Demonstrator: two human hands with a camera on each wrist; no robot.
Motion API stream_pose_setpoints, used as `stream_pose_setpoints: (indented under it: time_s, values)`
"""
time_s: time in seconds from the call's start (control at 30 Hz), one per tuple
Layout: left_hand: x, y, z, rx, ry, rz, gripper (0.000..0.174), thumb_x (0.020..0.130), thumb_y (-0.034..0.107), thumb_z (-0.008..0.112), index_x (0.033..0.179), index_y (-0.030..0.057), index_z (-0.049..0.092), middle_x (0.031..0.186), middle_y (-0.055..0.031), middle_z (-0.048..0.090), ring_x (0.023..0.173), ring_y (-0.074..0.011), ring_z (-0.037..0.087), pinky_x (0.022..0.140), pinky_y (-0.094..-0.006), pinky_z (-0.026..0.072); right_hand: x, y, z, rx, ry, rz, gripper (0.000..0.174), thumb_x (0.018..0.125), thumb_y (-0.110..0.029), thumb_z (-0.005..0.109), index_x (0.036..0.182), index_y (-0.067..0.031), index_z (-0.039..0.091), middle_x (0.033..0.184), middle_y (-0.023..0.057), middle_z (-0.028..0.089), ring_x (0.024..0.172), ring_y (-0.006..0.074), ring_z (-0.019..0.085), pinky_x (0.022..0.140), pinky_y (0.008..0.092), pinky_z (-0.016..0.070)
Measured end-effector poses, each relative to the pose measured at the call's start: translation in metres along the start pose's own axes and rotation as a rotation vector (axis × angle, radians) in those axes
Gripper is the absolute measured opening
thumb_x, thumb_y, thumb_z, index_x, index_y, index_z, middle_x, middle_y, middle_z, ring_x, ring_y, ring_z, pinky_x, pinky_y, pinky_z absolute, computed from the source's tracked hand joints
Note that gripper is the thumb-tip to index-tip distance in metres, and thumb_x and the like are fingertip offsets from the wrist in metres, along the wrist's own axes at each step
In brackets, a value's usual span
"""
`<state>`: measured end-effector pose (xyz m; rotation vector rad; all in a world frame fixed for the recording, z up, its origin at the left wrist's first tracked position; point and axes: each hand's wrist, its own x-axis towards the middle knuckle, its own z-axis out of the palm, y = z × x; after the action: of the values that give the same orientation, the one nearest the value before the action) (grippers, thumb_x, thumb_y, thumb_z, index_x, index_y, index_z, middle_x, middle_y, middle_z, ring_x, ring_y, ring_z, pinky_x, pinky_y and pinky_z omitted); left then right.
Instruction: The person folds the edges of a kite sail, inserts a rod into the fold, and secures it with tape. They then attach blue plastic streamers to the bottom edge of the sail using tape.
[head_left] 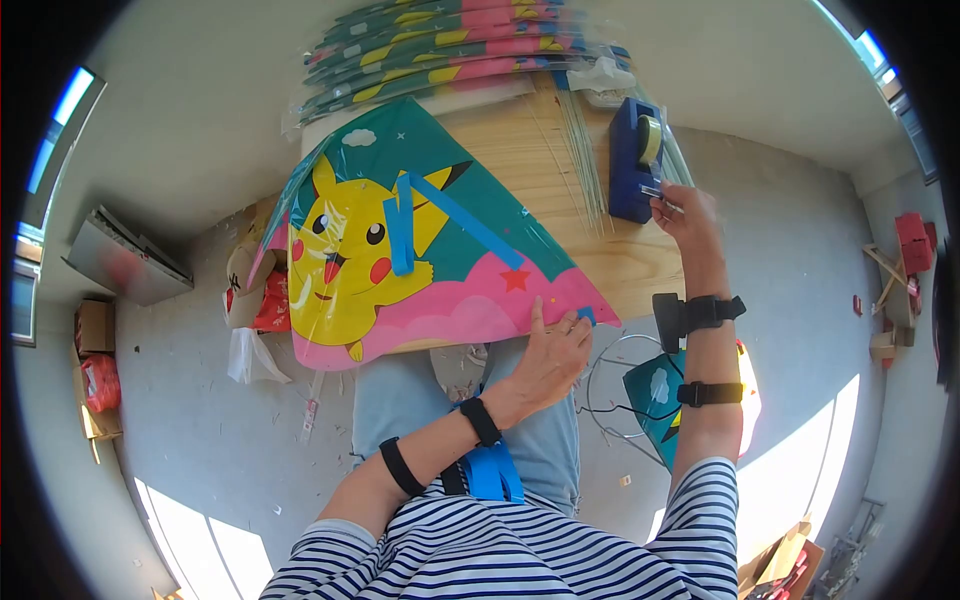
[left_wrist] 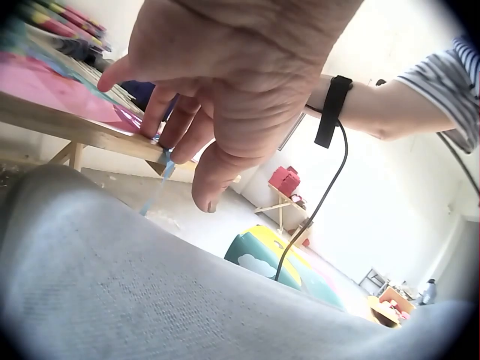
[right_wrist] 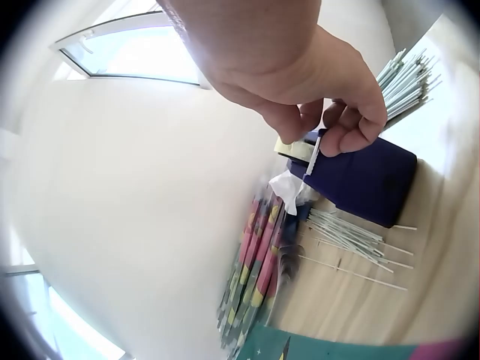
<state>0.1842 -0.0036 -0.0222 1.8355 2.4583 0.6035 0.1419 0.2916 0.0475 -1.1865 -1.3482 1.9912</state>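
A kite (head_left: 450, 290) printed with a yellow cartoon figure lies over the wooden table, its pink corner pointing right. On that corner rests my left hand (head_left: 553, 358), fingertips beside a small blue ribbon piece (head_left: 586, 315); in the left wrist view the thumb stands apart from the fingers (left_wrist: 180, 127). A longer blue ribbon (head_left: 460, 215) lies folded across the kite. My right hand (head_left: 688, 215) is at the front end of the dark blue tape dispenser (head_left: 627, 160), finger and thumb pinching the tape (right_wrist: 313, 156) by its cutter. The tape roll (head_left: 649, 138) sits in the dispenser.
Packaged kites (head_left: 430, 50) are stacked at the table's far end. Thin pale sticks (head_left: 580, 150) lie left of the dispenser, with more (right_wrist: 409, 82) on its other side. A wire stand (head_left: 610, 385) and another teal kite piece (head_left: 650, 400) are below the table's right side.
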Motion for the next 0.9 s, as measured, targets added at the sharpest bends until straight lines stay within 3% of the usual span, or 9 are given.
stream_pose_setpoints:
  time_s: [0.13, 0.2, 0.43, 0.53, 0.6, 0.7, 0.9]
  values:
    - [0.001, -0.001, 0.001, -0.013, 0.011, 0.002, 0.043, 0.069, 0.009, 0.074, 0.11, 0.0029, 0.061, 0.123, -0.008, 0.053, 0.122, -0.0261, 0.049, 0.106, -0.0707, 0.024, -0.008, 0.008, -0.007, 0.014, -0.058, -0.072, 0.013, 0.085, 0.0, 0.065, 0.093, 0.0095, 0.061, 0.092, 0.0151, 0.062, 0.082, 0.0273, 0.066, 0.075, 0.0386, 0.056]
    - [0.001, -0.001, 0.002, -0.011, 0.014, 0.003, 0.044, 0.068, 0.01, 0.074, 0.11, 0.003, 0.061, 0.123, -0.0081, 0.053, 0.122, -0.0262, 0.049, 0.106, -0.0708, 0.0243, -0.003, 0.023, -0.011, 0.039, -0.097, -0.123, 0.018, 0.083, -0.003, 0.07, 0.094, 0.0085, 0.063, 0.087, 0.0123, 0.066, 0.083, 0.0234, 0.069, 0.077, 0.0348, 0.0564]
    - [0.002, 0.001, -0.002, 0.0, 0.012, -0.004, 0.046, 0.067, 0.011, 0.076, 0.109, 0.0031, 0.061, 0.123, -0.008, 0.053, 0.122, -0.026, 0.049, 0.105, -0.0708, 0.0251, -0.003, 0.05, -0.008, 0.108, -0.043, -0.178, 0.015, 0.084, -0.004, 0.069, 0.093, 0.0066, 0.063, 0.086, 0.0124, 0.067, 0.085, 0.0256, 0.07, 0.08, 0.0376, 0.0574]
    - [0.001, 0.0, -0.001, -0.003, 0.005, -0.002, 0.046, 0.066, 0.012, 0.076, 0.109, 0.0032, 0.061, 0.123, -0.0078, 0.053, 0.122, -0.0259, 0.049, 0.105, -0.0709, 0.0251, -0.006, 0.061, -0.015, 0.131, 0.005, -0.072, 0.014, 0.085, -0.003, 0.069, 0.095, 0.0044, 0.062, 0.087, 0.012, 0.067, 0.084, 0.0264, 0.07, 0.08, 0.042, 0.0575]
    - [0.001, 0.0, 0.0, 0.0, 0.005, -0.003, 0.047, 0.066, 0.012, 0.076, 0.109, 0.0033, 0.061, 0.123, -0.0077, 0.053, 0.122, -0.0258, 0.049, 0.105, -0.071, 0.025, -0.004, 0.078, -0.023, 0.256, -0.073, 0.079, 0.016, 0.085, -0.006, 0.068, 0.098, 0.0016, 0.062, 0.089, 0.0114, 0.066, 0.084, 0.0275, 0.07, 0.081, 0.0454, 0.057]
    - [0.0, 0.0, 0.002, 0.003, 0.007, -0.007, 0.047, 0.066, 0.012, 0.077, 0.11, 0.0033, 0.062, 0.124, -0.0077, 0.053, 0.122, -0.0258, 0.049, 0.106, -0.071, 0.0245, -0.009, 0.083, -0.032, 0.414, -0.076, 0.093, 0.017, 0.085, -0.009, 0.068, 0.099, -0.0006, 0.063, 0.089, 0.0112, 0.064, 0.085, 0.0293, 0.069, 0.082, 0.0481, 0.0558]
    - [0.001, 0.0, 0.0, 0.007, -0.009, -0.008, 0.048, 0.066, 0.013, 0.077, 0.11, 0.0031, 0.062, 0.125, -0.008, 0.053, 0.124, -0.0259, 0.049, 0.106, -0.0708, 0.0239, -0.015, 0.061, -0.011, 0.401, -0.092, 0.091, 0.018, 0.085, -0.009, 0.067, 0.1, -0.0011, 0.062, 0.09, 0.0109, 0.065, 0.091, 0.0321, 0.069, 0.089, 0.0515, 0.0522]
